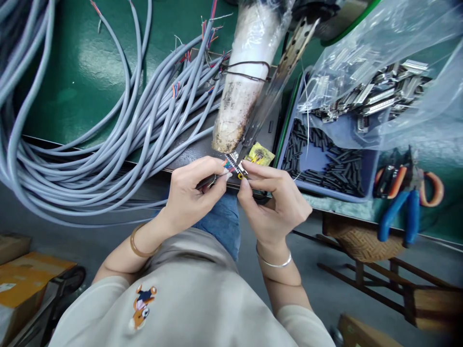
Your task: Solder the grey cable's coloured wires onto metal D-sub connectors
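no readable text, no legible labels, numbers or signs

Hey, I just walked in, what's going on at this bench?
A person's left hand pinches thin multicoloured wires at a small silver metal connector, which the right hand appears to hold. Long round grey cables lie to the left. To the right, a blue plastic tray holds short black tube-like pieces, with a clear plastic bag of silver metal parts partly over it.
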Motion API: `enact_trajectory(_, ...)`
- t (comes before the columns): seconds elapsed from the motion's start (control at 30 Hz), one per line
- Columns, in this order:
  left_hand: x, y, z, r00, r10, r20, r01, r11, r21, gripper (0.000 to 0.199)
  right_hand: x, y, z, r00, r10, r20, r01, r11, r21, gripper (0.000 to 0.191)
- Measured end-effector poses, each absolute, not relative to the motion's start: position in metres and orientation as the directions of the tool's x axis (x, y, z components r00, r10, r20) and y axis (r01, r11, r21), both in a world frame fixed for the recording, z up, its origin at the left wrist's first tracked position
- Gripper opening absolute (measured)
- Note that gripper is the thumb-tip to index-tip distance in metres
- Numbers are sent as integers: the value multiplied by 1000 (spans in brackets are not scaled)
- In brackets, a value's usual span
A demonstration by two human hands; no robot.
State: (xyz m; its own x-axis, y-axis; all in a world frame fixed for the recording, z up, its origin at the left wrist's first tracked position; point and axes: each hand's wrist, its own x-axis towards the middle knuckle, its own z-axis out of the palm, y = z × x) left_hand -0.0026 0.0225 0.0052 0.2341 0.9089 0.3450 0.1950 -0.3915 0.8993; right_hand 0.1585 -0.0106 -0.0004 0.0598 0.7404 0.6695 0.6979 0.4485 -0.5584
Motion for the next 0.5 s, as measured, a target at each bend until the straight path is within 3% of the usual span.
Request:
enact_trajectory(0.17,-5,27,14,335,817,470,291,-564,773,16,159,-10,2,51,756,653,683,451,-575,19)
enact_trajectory(0.5,-6,32,21,350,817,458,370,-570,734,18,158,-6,4,58,762,646,672,449,-589,17)
